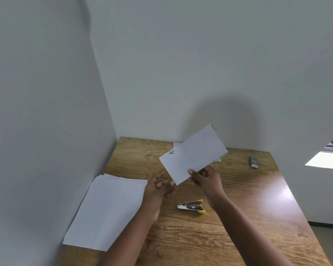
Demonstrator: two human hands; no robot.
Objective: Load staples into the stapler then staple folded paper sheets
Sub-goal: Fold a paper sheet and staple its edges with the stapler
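My right hand (204,178) pinches the near edge of a folded white paper sheet (193,154) and holds it tilted above the wooden table (238,217). Just left of the sheet's lower corner, my left hand (159,187) hovers with its fingers loosely curled and nothing in it. A small metal stapler (191,206) with yellow tips lies on the table below and between my hands. More folded paper (217,160) lies on the table behind the held sheet, mostly hidden by it.
A stack of flat white sheets (108,212) lies along the table's left side against the wall. A small grey staple box (253,162) sits near the far right corner. Walls close in the table at the left and back.
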